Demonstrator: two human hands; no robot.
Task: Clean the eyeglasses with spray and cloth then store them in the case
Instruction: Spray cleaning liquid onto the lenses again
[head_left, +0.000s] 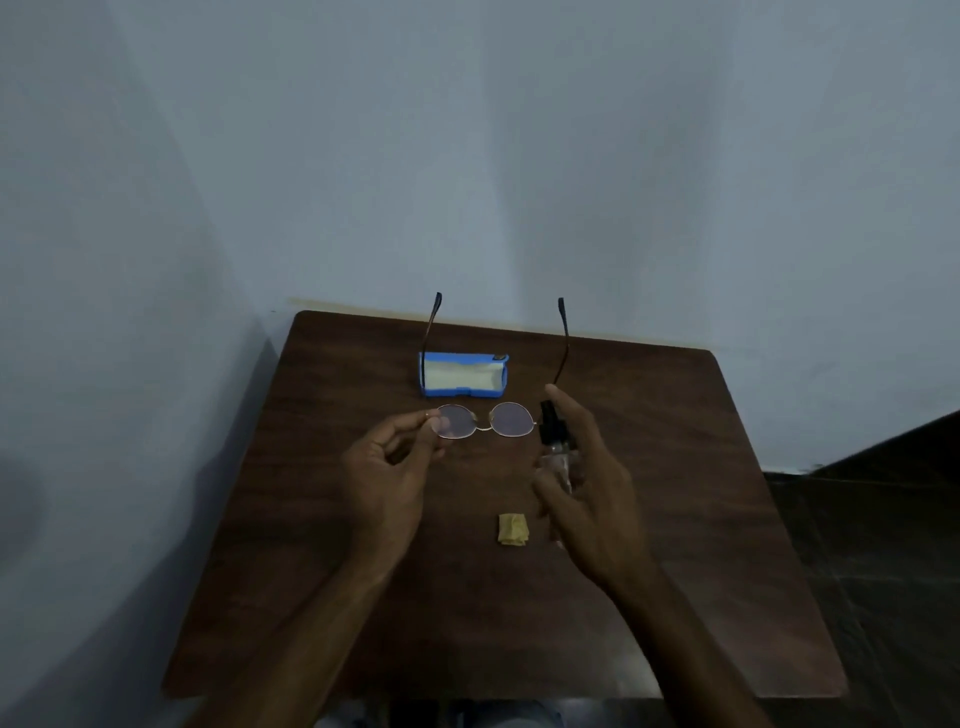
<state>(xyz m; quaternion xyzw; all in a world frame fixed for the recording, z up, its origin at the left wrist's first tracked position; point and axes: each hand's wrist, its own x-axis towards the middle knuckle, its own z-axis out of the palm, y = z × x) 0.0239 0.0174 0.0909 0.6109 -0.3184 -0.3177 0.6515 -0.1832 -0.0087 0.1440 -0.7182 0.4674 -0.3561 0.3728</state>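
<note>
Thin metal-rimmed eyeglasses (511, 420) are held above the table, temples unfolded and pointing away from me. My left hand (389, 467) pinches the rim of the left lens. My right hand (582, 488) grips a small clear spray bottle (555, 441) with a black nozzle, right beside the right lens, with the index finger on top of the nozzle. A folded yellow cloth (513, 529) lies on the table below the glasses. The blue case (462, 375) lies open at the back, its pale lining showing.
The dark wooden table (363, 597) stands against a pale wall at the back and left. To the right of the table the floor is dark.
</note>
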